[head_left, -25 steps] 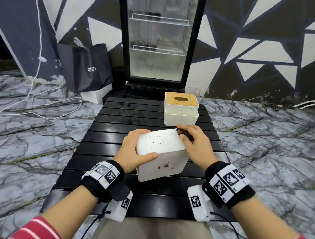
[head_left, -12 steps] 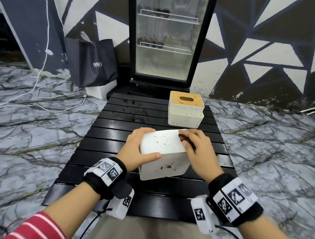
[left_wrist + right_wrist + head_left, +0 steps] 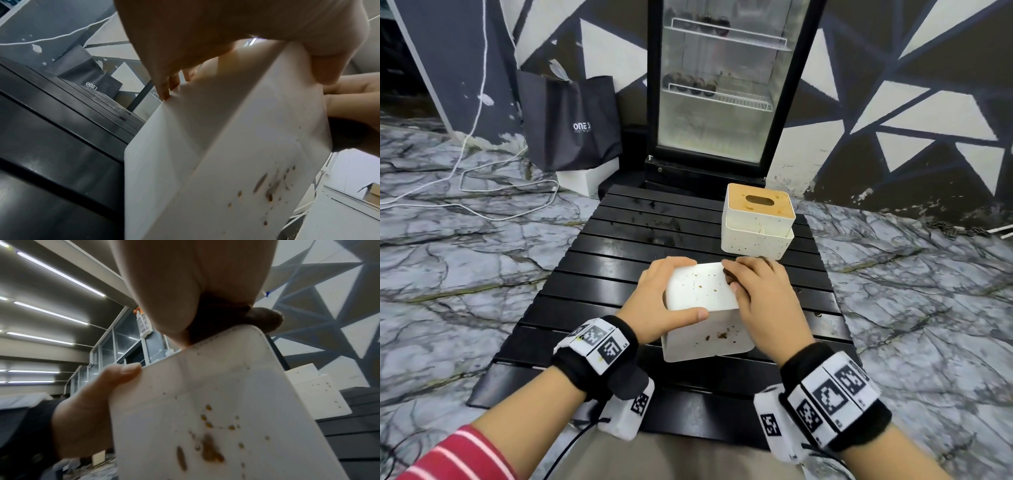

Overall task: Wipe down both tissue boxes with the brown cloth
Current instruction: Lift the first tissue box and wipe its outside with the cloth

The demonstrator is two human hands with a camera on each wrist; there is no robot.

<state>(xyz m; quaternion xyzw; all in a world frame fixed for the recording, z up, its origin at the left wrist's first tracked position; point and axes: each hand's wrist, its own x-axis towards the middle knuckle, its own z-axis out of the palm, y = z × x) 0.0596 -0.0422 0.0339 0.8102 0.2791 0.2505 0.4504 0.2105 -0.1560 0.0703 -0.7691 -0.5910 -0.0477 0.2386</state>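
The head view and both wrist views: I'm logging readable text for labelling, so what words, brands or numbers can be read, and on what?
"ONE": white letters on the black bag, cut off after that; also seen in the left wrist view.
Smaller line beneath it: too blurred to read.
Wristband markers: patterns, no text.

Stained white tissue box (image 3: 702,308) tilted under brown cloth (image 3: 729,275); speckled wooden-lidded box (image 3: 756,222) upright behind.

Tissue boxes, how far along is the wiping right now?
Nothing looks finished. In hand: the left hand grips the near tissue box while the right hand presses the brown cloth on its top right edge; brown spots remain on its top and front. Left: the far tissue box, speckled and untouched on the black table.
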